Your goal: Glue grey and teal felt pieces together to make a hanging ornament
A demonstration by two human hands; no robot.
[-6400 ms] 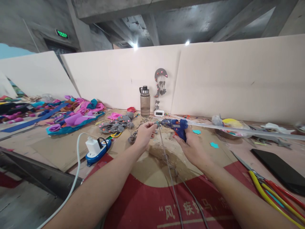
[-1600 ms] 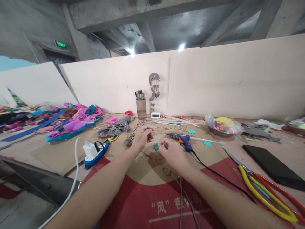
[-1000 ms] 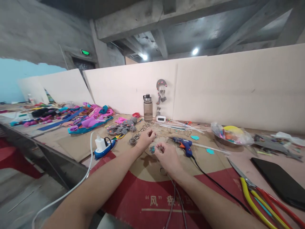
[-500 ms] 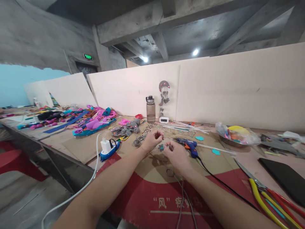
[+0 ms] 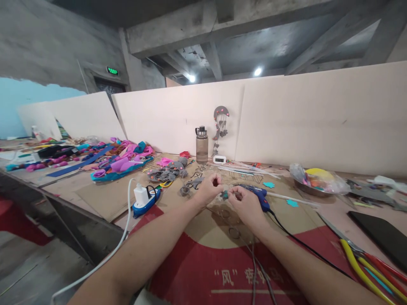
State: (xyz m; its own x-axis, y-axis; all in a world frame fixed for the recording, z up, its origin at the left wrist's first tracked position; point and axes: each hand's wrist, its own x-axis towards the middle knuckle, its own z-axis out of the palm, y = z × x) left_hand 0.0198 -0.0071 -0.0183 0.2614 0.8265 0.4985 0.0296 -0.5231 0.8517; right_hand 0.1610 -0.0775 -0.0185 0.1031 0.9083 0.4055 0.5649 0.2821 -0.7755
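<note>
My left hand [image 5: 208,189] is closed in a pinch over the cardboard; whatever its fingertips hold is too small to make out. Close beside it, my right hand [image 5: 244,204] pinches at a small teal-and-grey piece [image 5: 224,195] between the two hands. A thin grey cord [image 5: 253,262] runs from below the right hand toward the front edge, with small loops on the cardboard. Just behind the right hand lies a blue glue gun [image 5: 262,198], partly covered by it. Left of the left hand sits a small grey roll [image 5: 184,191].
A blue power strip [image 5: 146,204] with a white plug stands at left. Grey felt pieces [image 5: 168,173], a bottle [image 5: 202,148] and a small clock [image 5: 219,159] are behind. To the right lie teal cutouts [image 5: 292,203], a filled metal bowl [image 5: 313,188], scissors [image 5: 345,243] and a black phone [image 5: 380,235].
Both hands have shifted slightly right, the right hand now covering more of the glue gun. The teal-and-grey piece has moved with them. The view has turned a little.
</note>
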